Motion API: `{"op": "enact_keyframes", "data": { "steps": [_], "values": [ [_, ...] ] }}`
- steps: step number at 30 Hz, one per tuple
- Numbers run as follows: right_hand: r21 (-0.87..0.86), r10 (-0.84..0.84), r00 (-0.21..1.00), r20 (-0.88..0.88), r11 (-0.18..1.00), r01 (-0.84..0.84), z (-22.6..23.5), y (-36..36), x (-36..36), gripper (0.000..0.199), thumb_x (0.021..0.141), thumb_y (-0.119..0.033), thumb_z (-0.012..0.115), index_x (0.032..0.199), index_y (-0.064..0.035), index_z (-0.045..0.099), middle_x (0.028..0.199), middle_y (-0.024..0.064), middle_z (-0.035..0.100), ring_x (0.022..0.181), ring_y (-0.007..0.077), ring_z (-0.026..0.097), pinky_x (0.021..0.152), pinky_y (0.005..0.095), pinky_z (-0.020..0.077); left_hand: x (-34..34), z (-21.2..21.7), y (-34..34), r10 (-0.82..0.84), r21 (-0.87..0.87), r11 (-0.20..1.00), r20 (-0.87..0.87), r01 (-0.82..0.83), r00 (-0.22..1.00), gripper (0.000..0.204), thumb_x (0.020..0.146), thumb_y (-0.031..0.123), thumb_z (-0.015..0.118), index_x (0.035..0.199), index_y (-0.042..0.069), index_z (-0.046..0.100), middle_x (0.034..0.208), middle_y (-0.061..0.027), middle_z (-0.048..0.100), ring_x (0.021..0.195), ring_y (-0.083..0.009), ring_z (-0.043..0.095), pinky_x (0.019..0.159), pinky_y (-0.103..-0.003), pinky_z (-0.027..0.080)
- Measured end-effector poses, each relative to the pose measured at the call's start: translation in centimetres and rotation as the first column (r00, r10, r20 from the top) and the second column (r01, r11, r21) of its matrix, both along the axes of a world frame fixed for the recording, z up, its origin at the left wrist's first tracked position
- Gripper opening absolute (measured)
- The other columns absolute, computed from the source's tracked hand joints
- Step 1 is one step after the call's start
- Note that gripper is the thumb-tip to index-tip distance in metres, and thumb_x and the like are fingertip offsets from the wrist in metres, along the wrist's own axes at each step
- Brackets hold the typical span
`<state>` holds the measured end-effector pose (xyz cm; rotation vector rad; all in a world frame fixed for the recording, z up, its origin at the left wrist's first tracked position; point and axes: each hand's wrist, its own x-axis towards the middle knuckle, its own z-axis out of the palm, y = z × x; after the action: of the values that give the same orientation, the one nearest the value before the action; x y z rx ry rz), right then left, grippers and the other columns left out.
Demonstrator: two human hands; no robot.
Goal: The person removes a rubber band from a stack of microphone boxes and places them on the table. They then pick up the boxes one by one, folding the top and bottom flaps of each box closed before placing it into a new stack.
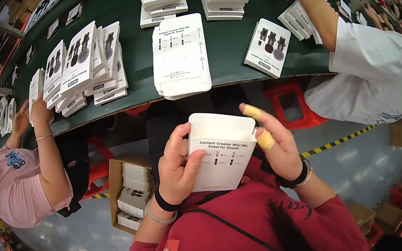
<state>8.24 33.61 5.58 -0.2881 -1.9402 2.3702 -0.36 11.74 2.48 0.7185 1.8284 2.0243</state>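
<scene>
White carton [221, 154] with small dark print; green table [230, 42]; red stool [292, 105] — fingertip tape [253, 112] seemingly yellow.

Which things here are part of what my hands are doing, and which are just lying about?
In hand:
- white carton sleeve, held by left hand and right hand
- stack of flat white sleeves on the green table, straight ahead

Lying about:
- printed box stacks by one co-worker
- single printed box
- brown carton on the floor
- red stool
</scene>
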Motion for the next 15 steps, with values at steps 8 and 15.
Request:
{"op": "enact_keyframes", "data": {
  "steps": [8, 15],
  "values": [
    [-0.693, 0.324, 0.943, 0.071, 0.696, -0.187, -0.2, 1.6, -1.9, 0.049, 0.103, -0.018, 0.056, 0.142, 0.0080, 0.045, 0.133, 0.0172, 0.060, 0.120, 0.0194, 0.059, 0.103, 0.0321, 0.0457, -0.7, 0.6, -0.1, -0.047, -0.050, 0.998, -0.162, 0.040, 0.986, 0.034, 0.101, 0.005, 0.055, 0.134, 0.000, 0.049, 0.099, -0.0067, 0.066, 0.083, -0.0083, 0.060, 0.074, -0.021, 0.048],
    [-0.107, 0.223, 0.975, 0.011, 0.970, -0.220, 1.0, 0.4, -2.6, 0.035, 0.099, -0.008, 0.057, 0.131, 0.0056, 0.059, 0.125, 0.0156, 0.066, 0.107, 0.0191, 0.066, 0.092, 0.0290, 0.0517, -0.1, -0.4, -0.2, 0.057, -0.075, 0.995, -0.150, -0.069, 0.987, 0.030, 0.102, 0.007, 0.056, 0.131, 0.001, 0.051, 0.096, -0.0058, 0.066, 0.083, -0.0080, 0.060, 0.075, -0.021, 0.048]
  ]
}}
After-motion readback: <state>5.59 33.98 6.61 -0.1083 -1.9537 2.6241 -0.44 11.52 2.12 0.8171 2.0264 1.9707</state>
